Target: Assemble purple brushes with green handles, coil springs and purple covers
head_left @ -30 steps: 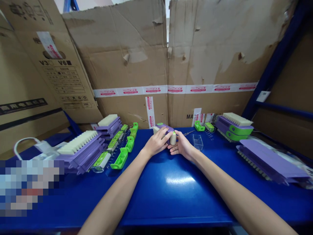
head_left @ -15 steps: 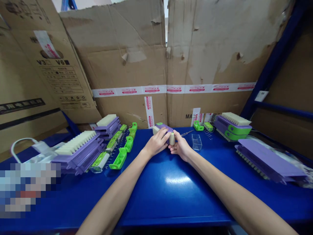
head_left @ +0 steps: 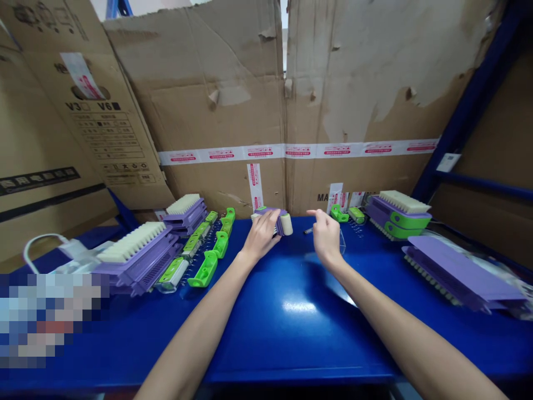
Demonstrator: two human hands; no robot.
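Observation:
My left hand (head_left: 261,234) grips a purple brush piece (head_left: 284,224), with fingers over its top and the thumb at its near side. A cream block (head_left: 287,225) shows at the piece's right end, and cream bristles peek out on the left. My right hand (head_left: 327,238) is apart from it, raised over the table to the right. Its index finger stretches left while the other fingers curl; I see nothing held in it. Beneath and behind that hand, a thin dark tool (head_left: 308,231) and a clear plastic box (head_left: 342,243) are partly hidden.
On the left stand purple brush pieces (head_left: 137,253), green-topped clear boxes (head_left: 172,272), springs and green brackets (head_left: 204,269). At right are a green bracket (head_left: 339,213), a brush with green trim (head_left: 400,216) and a purple piece (head_left: 462,272). Cardboard (head_left: 216,111) walls the back.
My right hand has let go of the brush piece and moved right, now covering much of the tool and clear box. My left hand has shifted slightly left, still holding the piece.

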